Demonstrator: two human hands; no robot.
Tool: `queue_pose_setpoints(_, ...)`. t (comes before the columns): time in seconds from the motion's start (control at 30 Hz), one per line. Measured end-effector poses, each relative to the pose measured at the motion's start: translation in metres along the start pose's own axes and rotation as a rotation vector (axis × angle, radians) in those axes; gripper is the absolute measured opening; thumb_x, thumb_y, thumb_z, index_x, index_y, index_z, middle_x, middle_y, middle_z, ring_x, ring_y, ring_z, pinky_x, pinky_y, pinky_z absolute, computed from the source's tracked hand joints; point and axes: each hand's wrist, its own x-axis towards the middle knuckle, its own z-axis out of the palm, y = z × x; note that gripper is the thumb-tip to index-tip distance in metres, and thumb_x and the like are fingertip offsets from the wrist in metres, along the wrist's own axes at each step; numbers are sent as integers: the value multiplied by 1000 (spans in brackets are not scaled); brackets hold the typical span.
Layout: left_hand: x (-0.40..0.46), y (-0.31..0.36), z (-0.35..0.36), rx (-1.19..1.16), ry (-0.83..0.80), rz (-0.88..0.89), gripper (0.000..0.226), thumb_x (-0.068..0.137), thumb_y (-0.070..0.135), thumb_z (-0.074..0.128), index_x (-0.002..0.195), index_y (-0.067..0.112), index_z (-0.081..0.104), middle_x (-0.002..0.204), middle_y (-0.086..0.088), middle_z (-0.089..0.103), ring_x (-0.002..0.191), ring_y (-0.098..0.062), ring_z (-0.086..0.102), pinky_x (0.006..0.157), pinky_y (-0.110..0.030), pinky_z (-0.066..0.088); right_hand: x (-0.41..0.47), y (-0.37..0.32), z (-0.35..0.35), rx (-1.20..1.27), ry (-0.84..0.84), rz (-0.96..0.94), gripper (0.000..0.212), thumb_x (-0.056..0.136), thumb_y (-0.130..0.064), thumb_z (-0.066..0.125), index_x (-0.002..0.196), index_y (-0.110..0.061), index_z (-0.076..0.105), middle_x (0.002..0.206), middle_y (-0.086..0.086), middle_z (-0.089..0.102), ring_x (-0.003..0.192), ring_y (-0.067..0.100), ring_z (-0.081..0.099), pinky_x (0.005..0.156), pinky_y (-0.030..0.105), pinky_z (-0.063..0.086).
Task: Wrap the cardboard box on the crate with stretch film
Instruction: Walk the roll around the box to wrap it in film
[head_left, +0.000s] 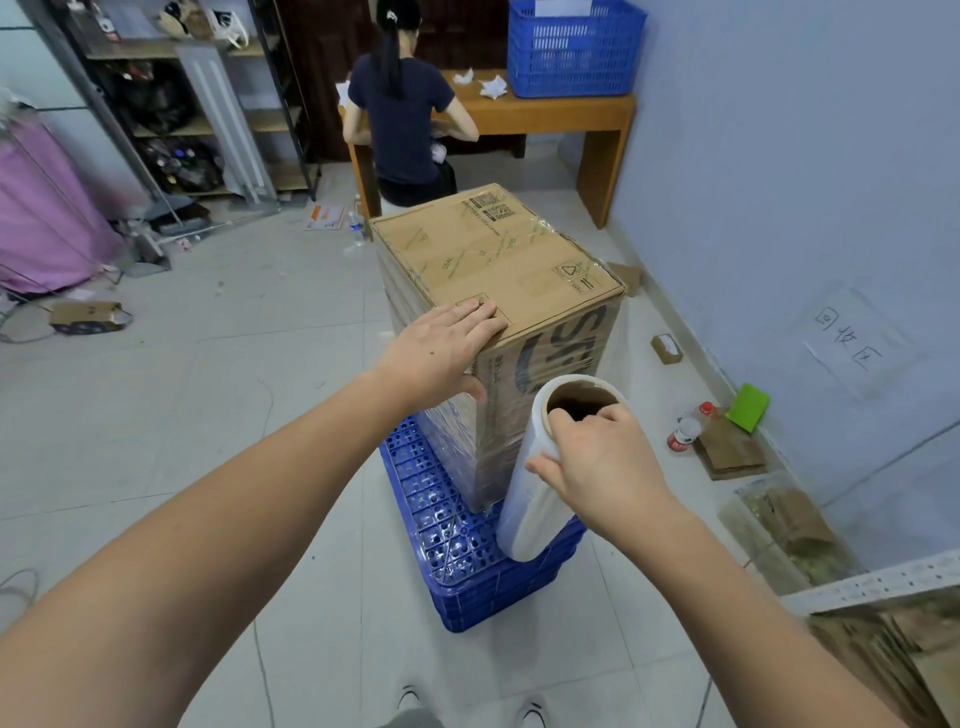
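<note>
We look from one head-worn wide-angle camera, forward and steeply down, close over the cardboard box on the blue crate, the back wall farther off.

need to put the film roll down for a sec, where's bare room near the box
Bare floor left of the blue crate, and more in front of it. The right is crowded: bottles and flattened cardboard along the wall. The left hand rests on the box; the right hand grips the roll.

Open floor left of box; wall crowds right.
</note>
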Motion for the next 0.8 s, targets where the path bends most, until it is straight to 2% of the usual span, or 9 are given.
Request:
queue_pose_setpoints(0.1,0,-7,5,-19,13,30,102,83,65,70,162,22,22,171,-2,17,158,-22,14,127,-39,11,-3,-11,3,38,38,83,27,96,-47,50,91,-24,37,72,-9,52,68,17,54,85,35,40)
queue_pose_setpoints(0.17,0,-11,9,-40,58,56,101,83,66,70,162,22,24,171,-3,19,158,-23,15,125,-37,9,2,-19,7,12,47,156,28,93,-42,54,88,-23,34,63,-9,44,61,19,47,79,36,40)
queue_pose_setpoints(0.23,0,-15,12,-61,97,99,102,81,67,71,161,19,27,169,-5,24,157,-25,18,124,-38,11,8,-28,9,-28,71,245,39,88,-54,56,84,-22,34,55,-8,37,54,20,43,75,37,39)
queue_pose_setpoints(0.3,1,-20,17,-68,120,127,105,79,68,72,160,19,28,167,-6,27,154,-28,22,123,-41,16,19,-37,11,-80,113,337,54,84,-74,48,77,-21,38,52,-6,39,54,21,44,72,36,38)
queue_pose_setpoints(0.37,3,-28,21,-56,142,181,106,75,68,77,159,21,32,164,-7,32,150,-29,30,118,-42,23,31,-42,14,-74,151,414,60,83,-79,44,70,-21,40,50,-4,39,55,21,44,71,35,37)
queue_pose_setpoints(0.5,14,-44,19,-38,194,306,102,65,65,85,148,24,42,147,-4,46,130,-30,47,104,-43,35,45,-47,24,-18,263,439,51,76,-64,69,62,-18,51,45,-3,39,55,25,47,67,34,45)
queue_pose_setpoints(0.6,32,-49,10,-37,170,394,98,59,70,86,135,22,47,136,-4,48,121,-29,49,103,-40,33,47,-45,29,9,223,446,50,80,-64,62,62,-23,40,49,-12,28,67,22,39,67,32,45)
queue_pose_setpoints(0.7,46,-51,9,-74,118,513,98,57,66,89,129,11,51,149,-11,45,136,-33,45,117,-43,28,46,-47,25,-30,216,410,53,81,-64,58,58,-23,33,46,-11,29,60,21,38,70,33,44)
queue_pose_setpoints(0.8,48,-54,8,-71,45,527,98,65,67,84,136,10,48,166,-13,30,153,-34,26,127,-43,17,43,-51,22,-48,223,354,53,80,-60,60,57,-22,31,42,-8,30,46,22,38,75,36,47)
